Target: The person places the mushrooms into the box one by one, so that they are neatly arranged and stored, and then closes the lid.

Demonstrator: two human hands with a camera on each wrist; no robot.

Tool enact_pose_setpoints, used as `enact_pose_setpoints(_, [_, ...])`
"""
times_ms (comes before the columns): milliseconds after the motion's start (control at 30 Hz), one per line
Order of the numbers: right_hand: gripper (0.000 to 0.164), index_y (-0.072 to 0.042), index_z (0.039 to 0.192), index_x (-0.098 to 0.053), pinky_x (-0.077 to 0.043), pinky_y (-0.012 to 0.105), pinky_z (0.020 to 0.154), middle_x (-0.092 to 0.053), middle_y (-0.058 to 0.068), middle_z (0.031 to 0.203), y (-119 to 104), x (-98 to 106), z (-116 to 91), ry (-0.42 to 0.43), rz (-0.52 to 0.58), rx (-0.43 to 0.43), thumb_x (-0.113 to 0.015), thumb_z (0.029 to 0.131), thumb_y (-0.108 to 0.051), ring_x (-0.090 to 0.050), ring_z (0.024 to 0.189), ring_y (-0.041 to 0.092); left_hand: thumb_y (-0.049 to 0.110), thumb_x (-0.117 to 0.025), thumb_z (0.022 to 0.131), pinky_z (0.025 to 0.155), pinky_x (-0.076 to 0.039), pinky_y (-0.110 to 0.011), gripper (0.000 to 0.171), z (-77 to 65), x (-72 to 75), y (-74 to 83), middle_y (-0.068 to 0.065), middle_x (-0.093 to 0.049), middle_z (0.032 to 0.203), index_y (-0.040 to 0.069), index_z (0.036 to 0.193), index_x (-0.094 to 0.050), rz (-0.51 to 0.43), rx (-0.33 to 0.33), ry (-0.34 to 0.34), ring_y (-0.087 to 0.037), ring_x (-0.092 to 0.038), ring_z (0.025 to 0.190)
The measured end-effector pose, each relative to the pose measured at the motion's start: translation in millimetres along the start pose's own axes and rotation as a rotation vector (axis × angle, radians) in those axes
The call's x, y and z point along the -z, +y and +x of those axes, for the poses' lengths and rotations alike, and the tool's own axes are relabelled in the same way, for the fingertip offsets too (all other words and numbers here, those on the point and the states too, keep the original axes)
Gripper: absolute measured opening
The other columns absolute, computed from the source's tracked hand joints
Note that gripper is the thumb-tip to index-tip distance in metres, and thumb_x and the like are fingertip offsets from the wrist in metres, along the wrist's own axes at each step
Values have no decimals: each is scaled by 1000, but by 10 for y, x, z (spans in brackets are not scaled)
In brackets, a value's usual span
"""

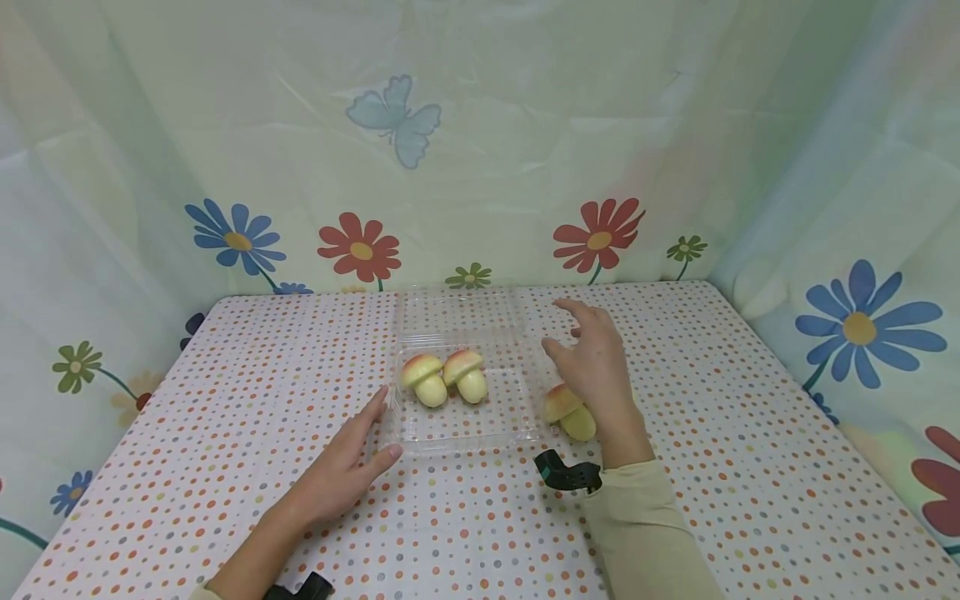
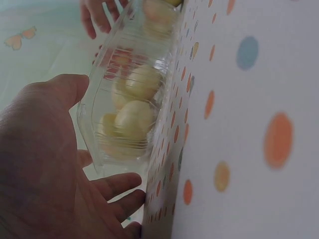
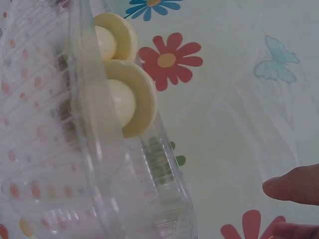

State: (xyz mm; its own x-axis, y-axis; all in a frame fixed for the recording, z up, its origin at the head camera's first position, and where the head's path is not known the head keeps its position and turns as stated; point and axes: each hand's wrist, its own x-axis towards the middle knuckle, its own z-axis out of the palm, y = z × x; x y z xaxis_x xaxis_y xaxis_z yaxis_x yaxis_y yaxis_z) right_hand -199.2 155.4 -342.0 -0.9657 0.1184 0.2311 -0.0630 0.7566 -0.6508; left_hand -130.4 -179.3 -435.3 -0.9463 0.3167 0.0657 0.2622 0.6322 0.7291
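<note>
A clear plastic clamshell box [image 1: 513, 412] lies on the table with its lid [image 1: 461, 315] folded back. Two toy mushrooms [image 1: 429, 392] [image 1: 471, 385], yellow with reddish caps, sit side by side in its left part. My left hand [image 1: 337, 471] is at the box's left edge, thumb and fingers spread around the corner. In the left wrist view its thumb [image 2: 72, 87] is right at the rim. My right hand [image 1: 596, 358] hovers right of the box, fingers apart and holding nothing. Below it, just outside the box, a third mushroom [image 1: 573, 417] lies partly covered by the hand.
A white dotted cloth [image 1: 262, 400] covers the table. Flowered curtains [image 1: 487, 167] hang behind it and along both sides. Black wrist cameras [image 1: 566, 473] [image 1: 303, 587] are strapped on both arms.
</note>
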Motion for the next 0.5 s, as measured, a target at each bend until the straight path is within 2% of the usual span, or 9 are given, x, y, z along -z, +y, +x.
enact_pose_setpoints(200, [59,-9,151,-51,-54,56,93,-47,29,147,55,38,20,2,-4,-21,-71,97,-16,-58,122,44,38,-57,106,123,-22,-68,79,-3,2,-3,-25,-35,164,17,168,-12,1,-3,0,-44,-29,154])
enact_pose_setpoints(500, [58,-7,151,-50,-50,61,101,-47,30,146,131,73,35,-6,-15,-46,-68,97,-15,-54,126,47,39,-57,106,123,-21,-68,80,-1,-8,-16,-24,-34,165,19,168,-11,3,2,2,-44,-29,154])
